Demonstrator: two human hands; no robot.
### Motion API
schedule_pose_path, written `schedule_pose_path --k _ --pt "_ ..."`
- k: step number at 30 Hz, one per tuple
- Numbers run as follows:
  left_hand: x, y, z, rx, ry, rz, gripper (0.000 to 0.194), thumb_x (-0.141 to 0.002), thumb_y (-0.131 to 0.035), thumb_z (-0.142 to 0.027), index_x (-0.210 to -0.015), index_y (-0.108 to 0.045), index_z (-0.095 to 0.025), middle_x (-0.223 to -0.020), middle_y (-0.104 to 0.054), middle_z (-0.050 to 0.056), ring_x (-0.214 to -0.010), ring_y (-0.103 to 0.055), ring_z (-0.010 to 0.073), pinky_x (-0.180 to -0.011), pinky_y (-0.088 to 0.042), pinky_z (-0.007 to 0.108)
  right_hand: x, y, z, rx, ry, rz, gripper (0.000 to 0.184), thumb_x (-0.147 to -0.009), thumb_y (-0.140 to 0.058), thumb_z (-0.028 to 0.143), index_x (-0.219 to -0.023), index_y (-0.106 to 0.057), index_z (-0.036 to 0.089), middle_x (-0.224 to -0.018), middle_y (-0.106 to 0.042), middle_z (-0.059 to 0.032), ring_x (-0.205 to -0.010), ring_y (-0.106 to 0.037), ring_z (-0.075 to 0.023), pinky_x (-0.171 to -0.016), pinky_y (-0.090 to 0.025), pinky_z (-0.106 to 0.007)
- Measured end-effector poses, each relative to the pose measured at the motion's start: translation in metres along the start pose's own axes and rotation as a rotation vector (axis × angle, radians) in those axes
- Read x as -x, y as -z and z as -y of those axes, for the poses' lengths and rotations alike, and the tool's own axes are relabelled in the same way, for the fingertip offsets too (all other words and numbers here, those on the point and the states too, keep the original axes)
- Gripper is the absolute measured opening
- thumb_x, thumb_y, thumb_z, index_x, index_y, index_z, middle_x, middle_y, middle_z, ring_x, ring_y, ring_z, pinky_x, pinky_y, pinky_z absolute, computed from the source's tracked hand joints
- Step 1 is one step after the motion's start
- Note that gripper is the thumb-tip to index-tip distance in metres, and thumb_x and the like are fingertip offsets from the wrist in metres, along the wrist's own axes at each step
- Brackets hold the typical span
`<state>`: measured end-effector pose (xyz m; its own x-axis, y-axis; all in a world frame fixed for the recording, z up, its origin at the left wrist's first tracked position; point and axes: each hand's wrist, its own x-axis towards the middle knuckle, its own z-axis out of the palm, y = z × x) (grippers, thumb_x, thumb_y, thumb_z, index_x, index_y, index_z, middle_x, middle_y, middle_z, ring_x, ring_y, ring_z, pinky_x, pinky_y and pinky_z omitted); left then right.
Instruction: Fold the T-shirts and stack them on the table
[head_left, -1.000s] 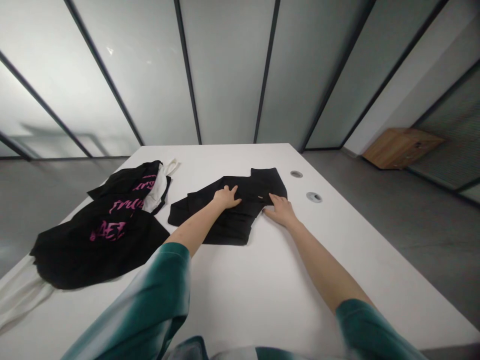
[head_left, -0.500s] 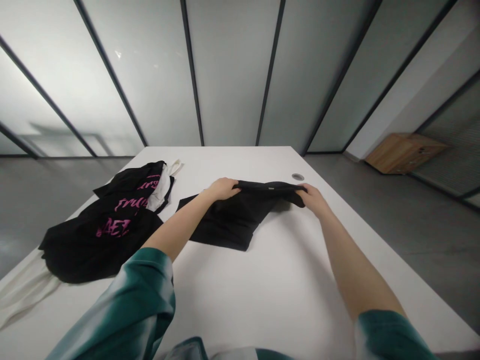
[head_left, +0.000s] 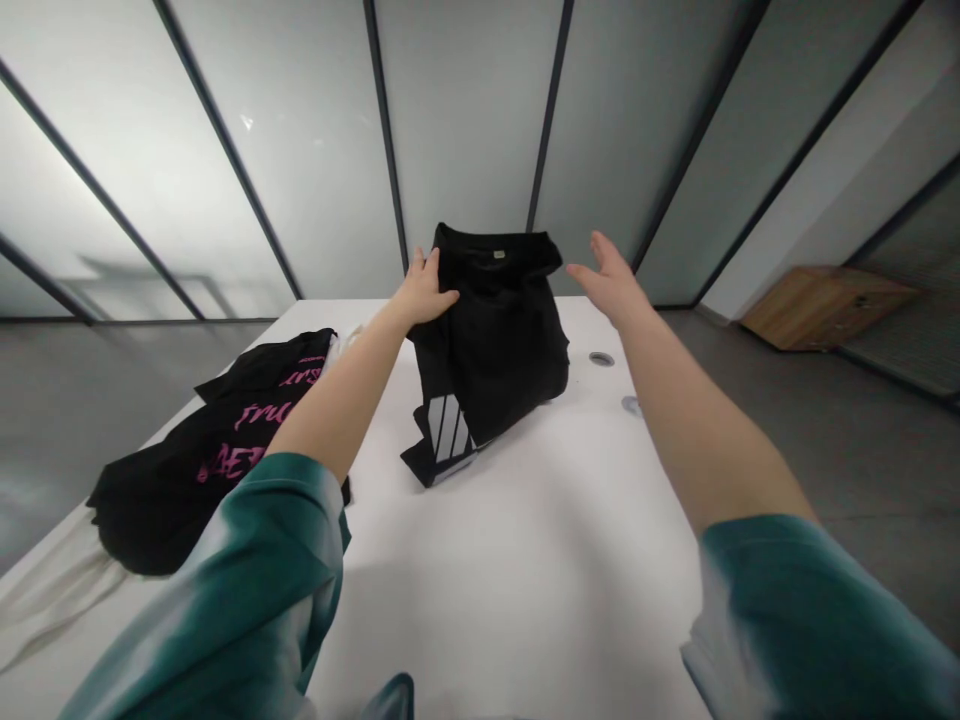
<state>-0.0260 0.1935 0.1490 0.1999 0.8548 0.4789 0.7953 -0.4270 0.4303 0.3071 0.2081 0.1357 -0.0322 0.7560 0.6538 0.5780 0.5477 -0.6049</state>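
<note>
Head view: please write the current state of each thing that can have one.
Black garment: upper part raised, creased, striped patch showing.
Left hand: at the black garment's left edge; whether its grip is closed, unclear.
Right hand: open, apart from the black garment.
Pink-lettered garment: lying on the table, partly hidden by the left arm.
Wooden cabinet: seems closed.

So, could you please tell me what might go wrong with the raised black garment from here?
The right hand is open and apart from the raised black garment, so that side could sag. The left hand is at the other edge, its grip unclear, so the garment might crumple onto the table.
</note>
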Motion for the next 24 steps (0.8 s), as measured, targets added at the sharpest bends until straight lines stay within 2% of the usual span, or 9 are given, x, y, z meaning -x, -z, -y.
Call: schedule_pose_path --k 3,5,8,10,12,16,19,21,24 --pt "0.026 -0.03 0.013 -0.151 0.007 0.052 0.083 -0.083 -0.06 -0.047 -0.151 -0.03 -0.009 -0.16 -0.023 0.022 -0.149 -0.02 0.0351 -0.119 -0.022 0.046 0.024 -0.032 -0.007 0.062 0.08 0.068 0.067 -0.088 -0.057 0.045 -0.148 -0.038 0.025 -0.149 -0.047 -0.0103 -0.139 -0.041 -0.0275 -0.112 -0.034 -0.051" --pt "0.057 -0.049 0.02 -0.232 0.084 0.206 0.082 -0.085 -0.054 -0.053 -0.15 -0.032 -0.008 -0.16 -0.023 0.023 -0.149 -0.02 0.0363 -0.119 -0.022 0.046 0.06 -0.05 -0.013 0.155 0.061 0.19 0.062 -0.087 -0.058 0.044 -0.145 -0.045 0.023 -0.147 -0.049 -0.011 -0.137 -0.044 -0.0283 -0.114 -0.033 -0.049" --pt "0.107 -0.072 0.03 -0.288 0.253 0.496 0.084 -0.084 -0.047 -0.067 -0.145 -0.04 -0.009 -0.157 -0.031 0.025 -0.145 -0.03 0.038 -0.114 -0.031 0.045 0.121 -0.07 -0.031 0.31 -0.092 0.383 0.055 -0.086 -0.06 0.039 -0.137 -0.054 0.019 -0.137 -0.058 -0.0143 -0.129 -0.051 -0.0313 -0.11 -0.038 -0.047" --pt "0.136 -0.083 0.037 -0.301 0.356 0.55 0.088 -0.083 -0.041 -0.075 -0.143 -0.042 -0.011 -0.155 -0.033 0.025 -0.143 -0.033 0.0378 -0.111 -0.034 0.045 0.155 -0.077 -0.044 0.414 -0.241 0.475 0.053 -0.086 -0.059 0.038 -0.135 -0.054 0.019 -0.134 -0.061 -0.0146 -0.124 -0.055 -0.0322 -0.104 -0.042 -0.046" --pt "0.157 -0.089 0.042 -0.292 0.425 0.542 0.096 -0.079 -0.039 -0.082 -0.143 -0.042 -0.011 -0.156 -0.03 0.027 -0.145 -0.03 0.0391 -0.11 -0.034 0.046 0.178 -0.08 -0.055 0.534 -0.362 0.501 0.057 -0.086 -0.057 0.038 -0.138 -0.051 0.015 -0.14 -0.055 -0.0178 -0.128 -0.051 -0.0337 -0.104 -0.041 -0.046" --pt "0.188 -0.09 0.038 -0.263 0.395 0.578 0.109 -0.066 -0.048 -0.089 -0.138 -0.048 -0.008 -0.153 -0.031 0.031 -0.144 -0.028 0.0445 -0.109 -0.032 0.05 0.191 -0.079 -0.066 0.698 -0.462 0.427 0.068 -0.087 -0.053 0.04 -0.146 -0.041 0.008 -0.152 -0.038 -0.024 -0.135 -0.041 -0.0382 -0.107 -0.035 -0.05" --pt "0.204 -0.089 0.025 -0.305 0.31 0.596 0.108 -0.063 -0.056 -0.085 -0.138 -0.048 -0.007 -0.153 -0.032 0.032 -0.142 -0.03 0.0456 -0.109 -0.032 0.052 0.181 -0.077 -0.067 0.733 -0.549 0.371 0.065 -0.086 -0.051 0.042 -0.14 -0.05 0.007 -0.146 -0.044 -0.0258 -0.129 -0.044 -0.0421 -0.102 -0.038 -0.053" --pt "0.212 -0.089 0.016 -0.333 0.255 0.574 0.094 -0.071 -0.057 -0.078 -0.134 -0.052 -0.009 -0.148 -0.041 0.029 -0.138 -0.037 0.0439 -0.107 -0.035 0.051 0.174 -0.078 -0.067 0.721 -0.552 0.377 0.055 -0.086 -0.05 0.041 -0.132 -0.06 0.012 -0.138 -0.052 -0.0234 -0.124 -0.047 -0.0424 -0.098 -0.04 -0.054" --pt "0.217 -0.09 0.008 -0.336 0.161 0.508 0.054 -0.086 -0.053 -0.057 -0.12 -0.065 -0.015 -0.133 -0.057 0.021 -0.127 -0.05 0.0385 -0.106 -0.037 0.049 0.172 -0.082 -0.064 0.69 -0.498 0.384 0.041 -0.087 -0.049 0.036 -0.117 -0.068 0.016 -0.129 -0.059 -0.0195 -0.117 -0.051 -0.0393 -0.094 -0.042 -0.051"
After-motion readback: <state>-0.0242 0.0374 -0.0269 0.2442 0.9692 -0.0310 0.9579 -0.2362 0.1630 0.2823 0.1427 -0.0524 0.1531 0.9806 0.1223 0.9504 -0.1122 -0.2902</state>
